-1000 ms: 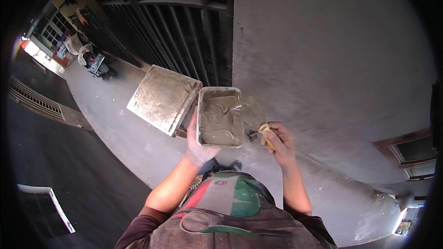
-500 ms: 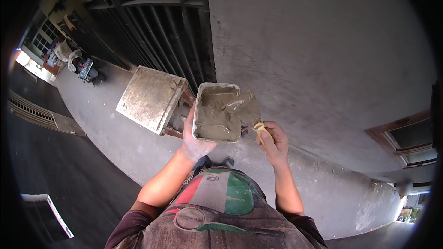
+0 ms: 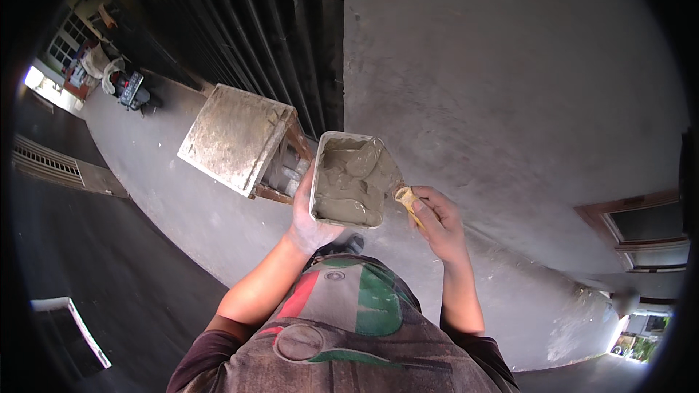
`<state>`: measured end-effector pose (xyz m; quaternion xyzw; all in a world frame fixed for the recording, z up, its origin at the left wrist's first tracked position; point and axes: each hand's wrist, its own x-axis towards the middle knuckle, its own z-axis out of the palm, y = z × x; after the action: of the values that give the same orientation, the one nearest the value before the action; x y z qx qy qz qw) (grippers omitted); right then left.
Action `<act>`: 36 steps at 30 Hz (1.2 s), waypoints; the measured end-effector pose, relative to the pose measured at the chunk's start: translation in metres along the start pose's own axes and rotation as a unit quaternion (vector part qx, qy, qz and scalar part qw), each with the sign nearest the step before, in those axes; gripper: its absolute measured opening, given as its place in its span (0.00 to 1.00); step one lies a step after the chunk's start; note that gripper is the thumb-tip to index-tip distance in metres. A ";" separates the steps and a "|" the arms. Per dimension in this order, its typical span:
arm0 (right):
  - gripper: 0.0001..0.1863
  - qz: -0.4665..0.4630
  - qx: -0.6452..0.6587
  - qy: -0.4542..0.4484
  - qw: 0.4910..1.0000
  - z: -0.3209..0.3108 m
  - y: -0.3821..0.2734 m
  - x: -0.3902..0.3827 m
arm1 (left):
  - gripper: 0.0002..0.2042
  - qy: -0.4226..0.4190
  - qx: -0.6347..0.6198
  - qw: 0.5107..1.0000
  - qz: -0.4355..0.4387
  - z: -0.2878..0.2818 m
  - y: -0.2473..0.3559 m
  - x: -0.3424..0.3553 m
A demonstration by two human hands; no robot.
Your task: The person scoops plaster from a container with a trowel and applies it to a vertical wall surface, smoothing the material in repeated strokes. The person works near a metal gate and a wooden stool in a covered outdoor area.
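Observation:
A white rectangular tub (image 3: 341, 209) of grey-brown paste is held in my left hand (image 3: 309, 225), fingers wrapped round its left side and underside. My right hand (image 3: 439, 224) grips the yellow handle of a putty knife (image 3: 409, 202) at the tub's right. The paste-coated blade reaches over the right rim into the paste, so its exact outline is hard to make out. A pale, stained square board (image 3: 226, 138) on a wooden stand is just left of the tub.
A black barred gate (image 3: 255, 36) and grey wall (image 3: 510, 65) are ahead and right. A motorbike (image 3: 131, 91) stands on the grey floor (image 3: 160, 175) at upper left. A dark wall (image 3: 109, 262) runs along the left; a wood-framed window (image 3: 641, 222) is at the right.
The knife's blade has moved leftward from the tub's right edge, farther into the tub over the paste. Both hands keep their holds. The view has shifted slightly.

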<state>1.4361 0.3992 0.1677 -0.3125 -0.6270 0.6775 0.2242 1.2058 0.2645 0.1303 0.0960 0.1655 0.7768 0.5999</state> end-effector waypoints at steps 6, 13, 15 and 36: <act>0.18 -0.102 -0.066 -0.003 0.993 -0.011 0.008 0.015 | 0.31 -0.019 -0.034 0.999 0.010 0.015 0.017 0.001; 0.20 -0.110 -0.074 0.003 0.991 -0.028 0.009 0.011 | 0.31 -0.076 -0.062 0.995 0.005 0.033 0.036 0.005; 0.19 -0.151 -0.129 0.021 0.980 -0.032 0.005 0.008 | 0.32 -0.041 -0.062 0.997 -0.007 0.035 0.039 0.005; 0.18 0.156 0.313 -0.076 0.934 -0.038 -0.010 -0.013 | 0.34 0.023 -0.044 0.997 0.065 0.024 0.025 0.010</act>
<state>1.4713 0.4184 0.1785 -0.2683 -0.3411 0.8877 0.1538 1.1893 0.2720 0.1610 0.0624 0.1387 0.8224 0.5482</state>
